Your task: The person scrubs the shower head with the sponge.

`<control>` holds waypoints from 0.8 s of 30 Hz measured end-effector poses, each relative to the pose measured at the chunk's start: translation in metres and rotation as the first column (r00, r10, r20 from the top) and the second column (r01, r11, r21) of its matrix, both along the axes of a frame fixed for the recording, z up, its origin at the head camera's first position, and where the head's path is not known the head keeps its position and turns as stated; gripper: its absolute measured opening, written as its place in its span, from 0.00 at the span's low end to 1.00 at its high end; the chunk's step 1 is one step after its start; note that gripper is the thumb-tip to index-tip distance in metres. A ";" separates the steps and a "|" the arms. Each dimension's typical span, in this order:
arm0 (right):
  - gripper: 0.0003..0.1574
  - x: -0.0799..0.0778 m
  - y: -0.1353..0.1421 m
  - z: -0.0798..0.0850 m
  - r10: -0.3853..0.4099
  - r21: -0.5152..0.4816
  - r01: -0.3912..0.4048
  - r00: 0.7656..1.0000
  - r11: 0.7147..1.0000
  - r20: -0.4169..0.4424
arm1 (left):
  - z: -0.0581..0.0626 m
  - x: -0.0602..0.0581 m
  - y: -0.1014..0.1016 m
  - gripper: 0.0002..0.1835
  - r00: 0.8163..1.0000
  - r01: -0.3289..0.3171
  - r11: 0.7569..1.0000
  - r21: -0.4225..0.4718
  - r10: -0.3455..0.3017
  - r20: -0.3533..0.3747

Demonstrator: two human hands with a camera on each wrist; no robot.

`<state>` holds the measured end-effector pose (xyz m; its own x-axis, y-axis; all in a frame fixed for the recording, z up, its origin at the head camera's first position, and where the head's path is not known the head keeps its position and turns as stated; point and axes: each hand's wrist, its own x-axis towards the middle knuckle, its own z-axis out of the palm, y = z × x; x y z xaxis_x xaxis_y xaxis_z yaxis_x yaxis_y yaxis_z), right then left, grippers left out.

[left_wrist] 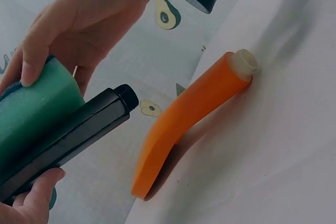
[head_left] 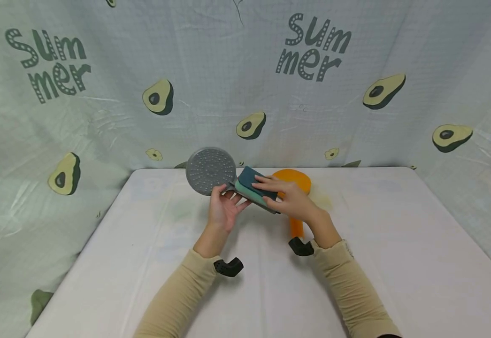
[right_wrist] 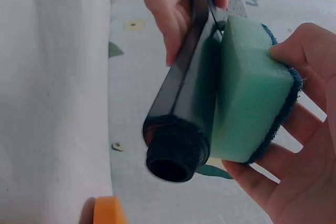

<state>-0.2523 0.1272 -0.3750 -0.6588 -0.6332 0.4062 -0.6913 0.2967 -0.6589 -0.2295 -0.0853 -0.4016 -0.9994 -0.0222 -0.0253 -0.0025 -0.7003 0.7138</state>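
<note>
A grey shower head (head_left: 210,171) with a round, nozzle-dotted face is held up above the table in the head view. My left hand (head_left: 224,209) grips it near the neck, thumb on one side and fingers beneath. A two-layer sponge (right_wrist: 252,87), light green foam with a dark blue scouring side, lies foam side along the shower head's handle. My right hand (head_left: 294,199) grips that sponge from the scouring side. The handle's threaded end (left_wrist: 127,98) points out past the sponge in the left wrist view.
An orange shower head (head_left: 294,176) lies on the white-covered table (head_left: 144,291) behind and below the right hand, its handle toward me. A hanging cloth (head_left: 211,61) with avocado prints and lettering stands behind the table. Black wrist cameras (head_left: 228,267) sit on both sleeves.
</note>
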 end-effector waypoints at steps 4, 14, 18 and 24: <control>0.25 0.001 0.008 0.004 -0.022 0.013 0.021 0.995 1.000 0.094 | 0.002 -0.001 -0.003 0.29 1.000 -0.020 1.000 0.005 0.020 -0.001; 0.25 0.003 0.011 0.006 -0.061 0.040 0.059 0.997 0.997 0.045 | 0.003 -0.001 -0.003 0.28 1.000 -0.009 0.999 0.031 0.009 0.005; 0.25 0.006 -0.006 0.005 -0.017 0.111 0.033 0.989 0.993 -0.146 | 0.002 0.000 0.000 0.23 1.000 -0.022 1.000 0.007 0.021 0.018; 0.26 0.008 0.005 0.014 -0.026 0.159 0.022 0.999 0.987 0.019 | 0.002 -0.003 -0.006 0.24 0.995 -0.090 0.996 0.006 0.089 0.043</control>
